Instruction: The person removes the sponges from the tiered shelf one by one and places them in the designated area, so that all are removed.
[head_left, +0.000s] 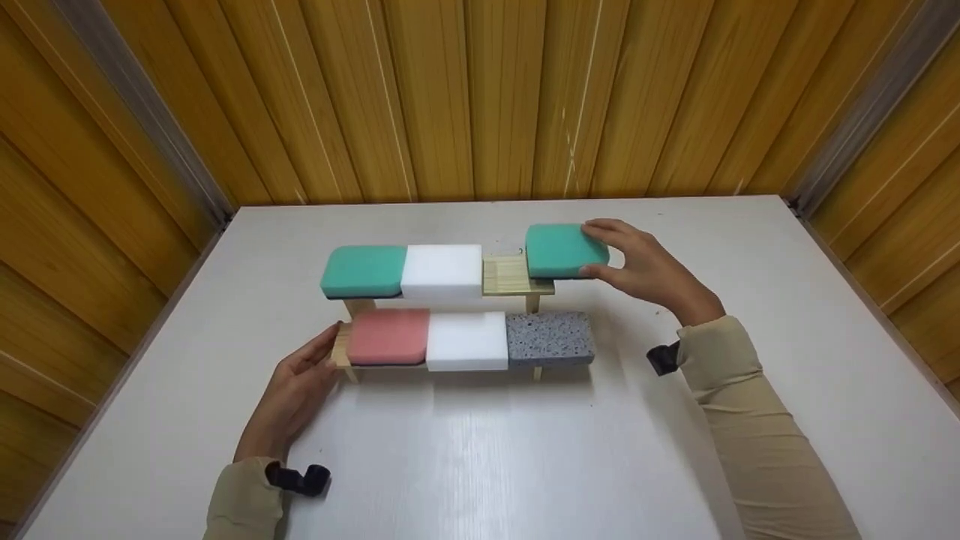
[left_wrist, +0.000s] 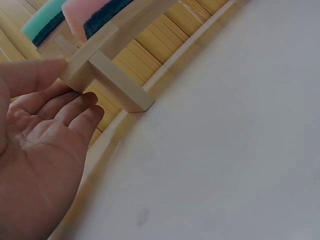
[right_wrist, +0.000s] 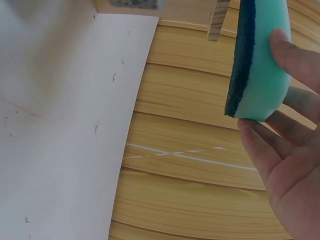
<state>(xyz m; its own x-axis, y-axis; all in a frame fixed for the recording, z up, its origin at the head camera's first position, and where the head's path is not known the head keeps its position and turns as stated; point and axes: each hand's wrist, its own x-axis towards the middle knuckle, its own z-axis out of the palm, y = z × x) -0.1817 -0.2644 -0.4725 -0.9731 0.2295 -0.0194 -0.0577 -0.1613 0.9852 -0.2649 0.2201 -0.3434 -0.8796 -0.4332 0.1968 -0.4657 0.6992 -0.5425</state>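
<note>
A two-tier wooden stand [head_left: 517,276] bears several blocks. Between thumb and fingers my right hand [head_left: 637,259] holds a green sponge [head_left: 562,250] by its right end, over the right end of the upper tier; its dark scouring layer [right_wrist: 242,60] shows in the right wrist view. My left hand [head_left: 296,386] pinches the lower tier's left end [left_wrist: 82,62], thumb on top and fingers beneath. On the upper tier sit another green sponge [head_left: 365,270] and a white sponge [head_left: 442,268]. The lower tier carries a pink sponge [head_left: 390,336], a white sponge [head_left: 466,341] and a speckled grey block [head_left: 551,337].
The stand's legs [left_wrist: 122,82] rest on a white table [head_left: 480,465]. Behind the table rises a wood-patterned wall [head_left: 435,105], with similar panels at left and right. Black wrist devices [head_left: 304,478] are worn at both cuffs.
</note>
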